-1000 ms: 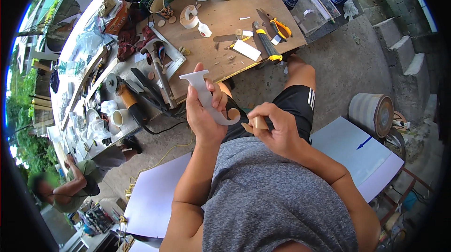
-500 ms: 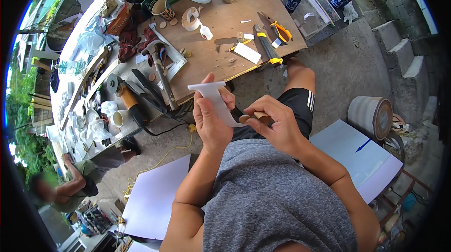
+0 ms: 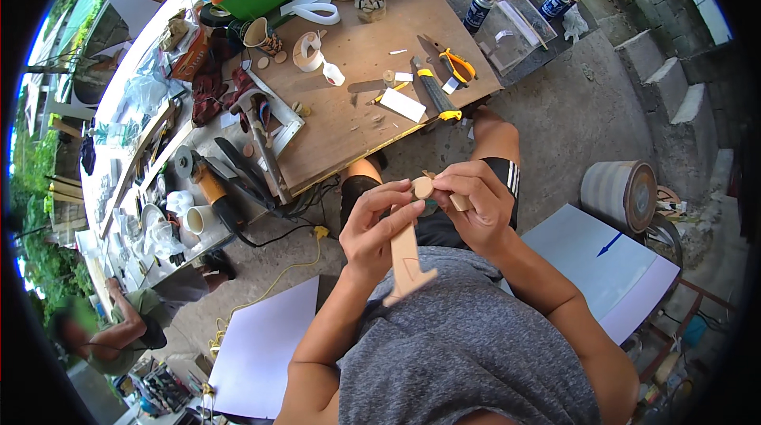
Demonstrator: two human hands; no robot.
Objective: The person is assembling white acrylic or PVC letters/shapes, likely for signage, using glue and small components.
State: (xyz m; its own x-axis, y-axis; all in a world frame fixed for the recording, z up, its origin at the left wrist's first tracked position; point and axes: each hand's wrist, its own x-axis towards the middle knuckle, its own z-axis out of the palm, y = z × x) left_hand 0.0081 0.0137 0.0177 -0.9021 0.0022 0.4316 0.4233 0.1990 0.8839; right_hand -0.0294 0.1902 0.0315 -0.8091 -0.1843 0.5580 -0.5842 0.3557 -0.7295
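Observation:
My left hand [image 3: 380,223] is closed on a J-shaped cutout [image 3: 407,257], its tan face up and its serifed end pointing down toward my shirt. A thin curved line marks that face. The other end is hidden behind my left fingers. A small round wooden disc [image 3: 422,188] sits between the fingertips of both hands; I cannot tell which hand bears it. My right hand [image 3: 481,204] is closed round a small tan wooden piece [image 3: 460,202], mostly covered by the fingers. Both hands are above my lap, short of the table's near edge.
On the wooden table [image 3: 349,139] lie a yellow-black cutter knife [image 3: 436,90], orange-handled pliers [image 3: 454,67], a white card [image 3: 403,105] and a hammer [image 3: 261,139]. An angle grinder [image 3: 210,179] rests at the left. Spray cans [image 3: 478,11] stand far right. Another person [image 3: 127,322] works at lower left.
The cutout has been turned from white face to tan face, its serifed end swinging from top to bottom. My hands have come together, and the round disc shows between them. The view has shifted slightly.

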